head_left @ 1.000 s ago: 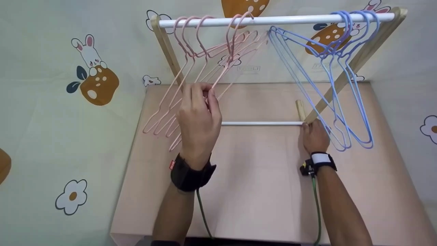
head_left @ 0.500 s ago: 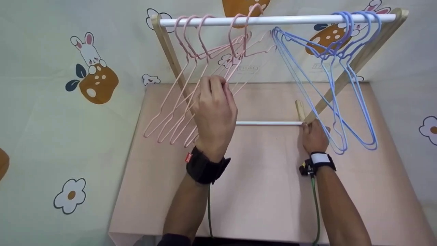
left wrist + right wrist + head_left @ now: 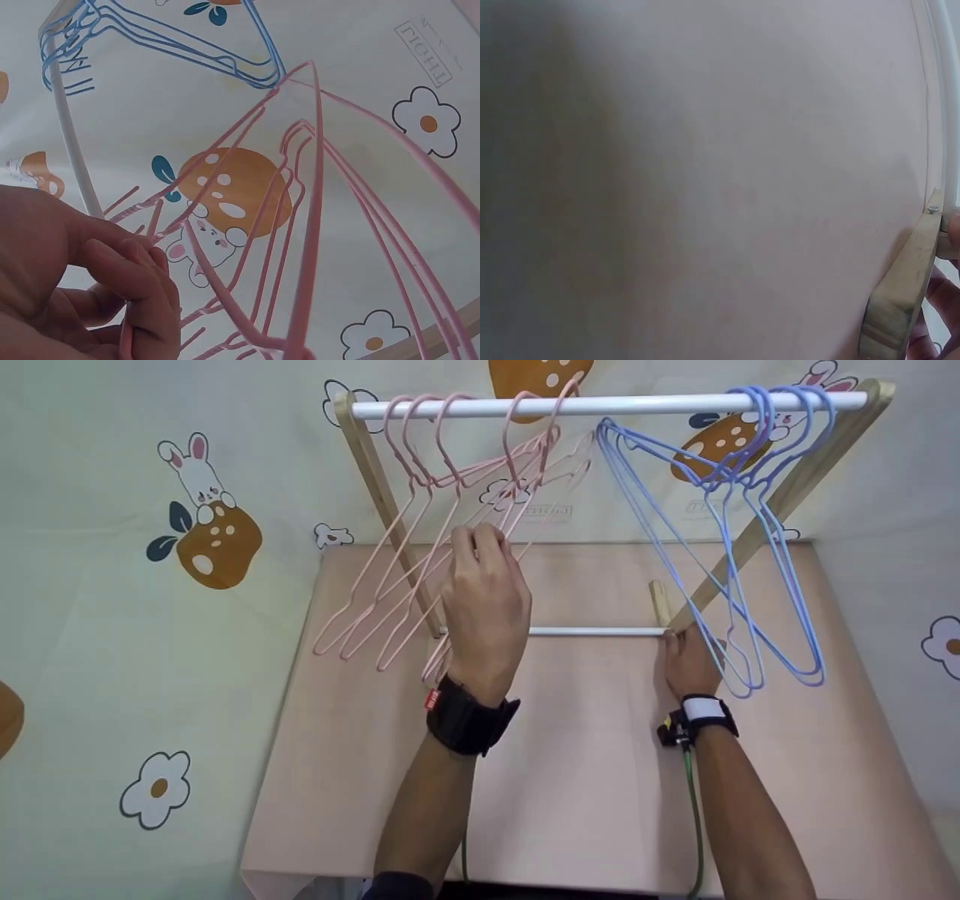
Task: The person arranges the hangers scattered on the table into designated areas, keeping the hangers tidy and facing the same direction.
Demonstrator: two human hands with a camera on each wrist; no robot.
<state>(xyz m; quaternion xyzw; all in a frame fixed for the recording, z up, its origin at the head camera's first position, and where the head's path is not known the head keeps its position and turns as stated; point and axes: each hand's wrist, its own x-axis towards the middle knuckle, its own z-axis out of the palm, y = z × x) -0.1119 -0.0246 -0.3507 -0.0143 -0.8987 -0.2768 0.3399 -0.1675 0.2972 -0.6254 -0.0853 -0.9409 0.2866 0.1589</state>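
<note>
In the head view my left hand (image 3: 487, 600) grips the rightmost pink hanger (image 3: 554, 427), its hook at the white top rail (image 3: 637, 405). The left wrist view shows curled fingers around part of a pink hanger. Several other pink hangers (image 3: 439, 435) hang to the left on the same rail. My right hand (image 3: 694, 660) holds the foot of the rack's right wooden frame, where the white lower bar (image 3: 592, 631) meets it. The right wrist view has fingers behind a wooden foot piece (image 3: 904, 277); most of that hand is out of frame.
Several blue hangers (image 3: 766, 416) hang at the rail's right end, some hanging over my right hand. A left wooden leg (image 3: 375, 472) carries the other rail end. The rack stands on a cloth-covered table (image 3: 585, 780) against a printed backdrop (image 3: 90, 622).
My left hand has moved right with the pink hanger. Its hook rose above the rail half a second ago and is now lower. My right hand stays at the rack's foot.
</note>
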